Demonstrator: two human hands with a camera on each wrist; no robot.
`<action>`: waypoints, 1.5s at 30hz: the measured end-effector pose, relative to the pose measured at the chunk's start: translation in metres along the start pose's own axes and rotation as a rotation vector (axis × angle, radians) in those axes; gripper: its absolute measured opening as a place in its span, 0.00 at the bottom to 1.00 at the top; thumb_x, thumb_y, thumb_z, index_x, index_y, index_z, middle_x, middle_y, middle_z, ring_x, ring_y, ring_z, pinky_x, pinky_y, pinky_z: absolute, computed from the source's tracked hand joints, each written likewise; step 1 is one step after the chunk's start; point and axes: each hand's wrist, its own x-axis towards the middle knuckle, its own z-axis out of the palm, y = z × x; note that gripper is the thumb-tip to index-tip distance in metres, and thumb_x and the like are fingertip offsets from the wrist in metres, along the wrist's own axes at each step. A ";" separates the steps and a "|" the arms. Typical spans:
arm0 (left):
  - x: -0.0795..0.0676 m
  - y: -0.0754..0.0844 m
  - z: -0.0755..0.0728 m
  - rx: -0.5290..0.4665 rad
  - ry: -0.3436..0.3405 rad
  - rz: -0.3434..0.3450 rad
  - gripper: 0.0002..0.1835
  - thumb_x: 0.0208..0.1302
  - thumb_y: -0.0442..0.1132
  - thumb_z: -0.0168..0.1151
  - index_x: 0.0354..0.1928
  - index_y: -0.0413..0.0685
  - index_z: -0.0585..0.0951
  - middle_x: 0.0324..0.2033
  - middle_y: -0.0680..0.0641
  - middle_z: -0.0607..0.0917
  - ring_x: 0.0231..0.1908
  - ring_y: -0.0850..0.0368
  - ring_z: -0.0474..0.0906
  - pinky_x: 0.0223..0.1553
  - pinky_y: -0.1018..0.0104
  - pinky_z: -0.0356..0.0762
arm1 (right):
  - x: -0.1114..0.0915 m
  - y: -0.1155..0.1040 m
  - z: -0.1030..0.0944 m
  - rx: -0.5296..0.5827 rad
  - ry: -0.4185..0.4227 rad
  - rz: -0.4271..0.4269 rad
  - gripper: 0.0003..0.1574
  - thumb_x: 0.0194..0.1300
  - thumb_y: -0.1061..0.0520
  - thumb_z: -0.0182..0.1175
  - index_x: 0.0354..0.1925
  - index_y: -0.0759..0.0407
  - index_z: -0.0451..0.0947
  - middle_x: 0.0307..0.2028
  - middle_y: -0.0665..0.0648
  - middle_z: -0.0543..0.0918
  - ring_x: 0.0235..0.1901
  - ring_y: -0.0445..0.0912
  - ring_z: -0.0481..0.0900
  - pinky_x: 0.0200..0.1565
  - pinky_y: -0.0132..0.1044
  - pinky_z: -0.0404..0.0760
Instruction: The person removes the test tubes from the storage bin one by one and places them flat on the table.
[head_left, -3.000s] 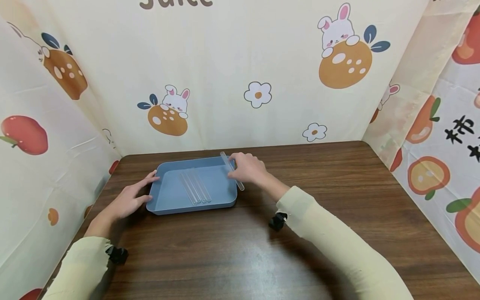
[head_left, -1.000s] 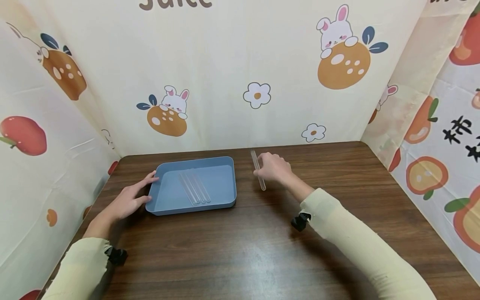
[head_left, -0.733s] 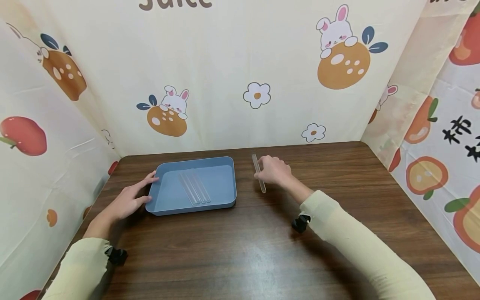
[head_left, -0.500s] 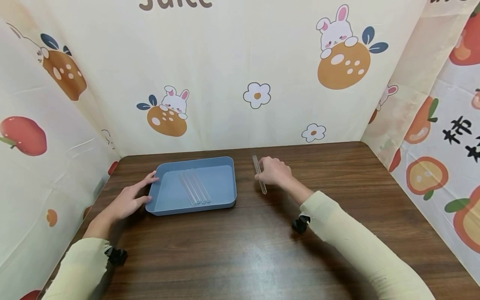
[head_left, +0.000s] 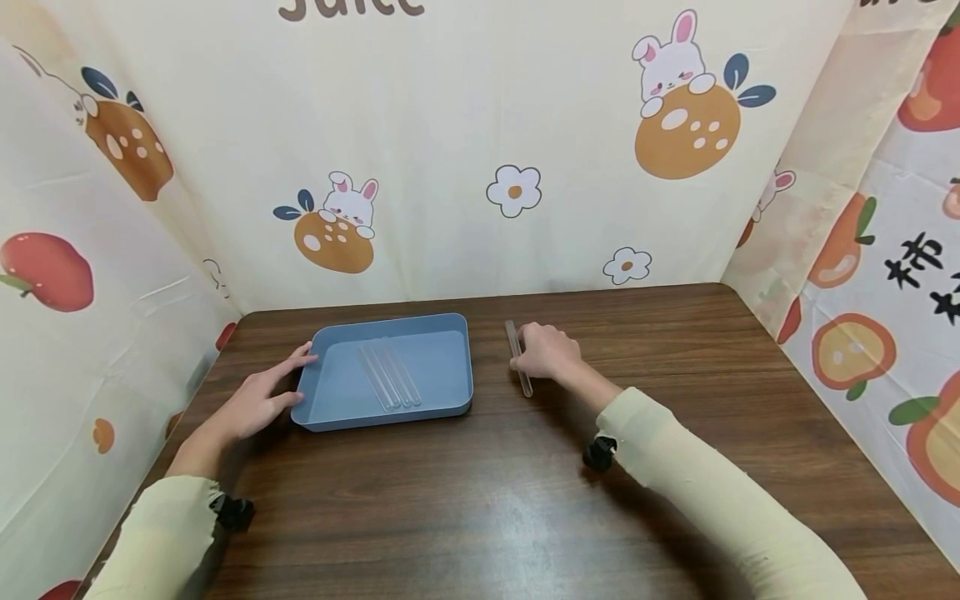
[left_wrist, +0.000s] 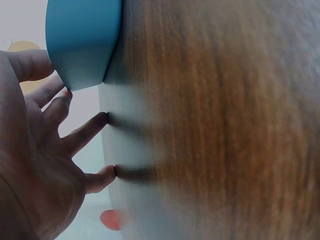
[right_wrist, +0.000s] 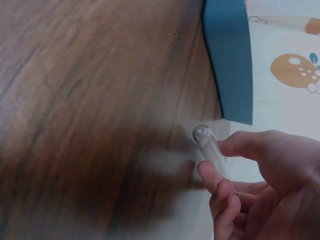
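Observation:
In the head view, my right hand (head_left: pixel 550 352) pinches a clear glass test tube (head_left: pixel 512 335) between thumb and fingers, right of the tray. The right wrist view shows the tube's rounded end (right_wrist: pixel 202 134) poking out past the thumb, pointing towards the camera. My left hand (head_left: pixel 257 402) rests against the left side of a shallow blue tray (head_left: pixel 444 367), fingers spread. Its thumb and upper fingers touch the tray wall (left_wrist: pixel 82 55) in the left wrist view, while other fingertips stand on the table. Several clear test tubes (head_left: pixel 390 377) lie side by side inside the tray.
A dark brown wooden table (head_left: pixel 450 500) lies under everything. Behind it hangs a pale cloth (head_left: pixel 442 150) printed with rabbits and fruit, and more printed cloth encloses both sides. A dark device (head_left: pixel 600 452) is strapped at my right wrist, another (head_left: pixel 234 511) at my left.
My right hand has carried the test tube from the tray's right edge rightward over the table, then slightly towards me and lower. The left hand and tray have stayed put.

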 end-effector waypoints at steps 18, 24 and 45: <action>0.002 -0.003 -0.001 0.006 -0.003 -0.010 0.35 0.80 0.37 0.61 0.86 0.44 0.67 0.91 0.35 0.55 0.85 0.16 0.56 0.75 0.09 0.57 | 0.024 0.014 0.017 -0.024 0.001 -0.010 0.33 0.71 0.42 0.75 0.69 0.52 0.85 0.60 0.60 0.92 0.52 0.60 0.91 0.48 0.62 0.88; 0.002 -0.004 -0.001 0.005 -0.004 -0.009 0.35 0.80 0.37 0.61 0.86 0.44 0.67 0.91 0.35 0.55 0.84 0.16 0.56 0.75 0.09 0.57 | 0.028 0.017 0.020 -0.026 0.005 -0.009 0.34 0.71 0.41 0.75 0.69 0.51 0.85 0.60 0.59 0.92 0.50 0.59 0.90 0.46 0.61 0.88; 0.001 -0.004 -0.001 0.014 -0.003 -0.002 0.35 0.81 0.37 0.60 0.86 0.43 0.67 0.91 0.34 0.55 0.84 0.16 0.57 0.75 0.09 0.57 | -0.009 -0.008 -0.005 -0.007 0.018 -0.003 0.36 0.74 0.42 0.74 0.72 0.55 0.82 0.62 0.60 0.91 0.53 0.58 0.89 0.52 0.59 0.88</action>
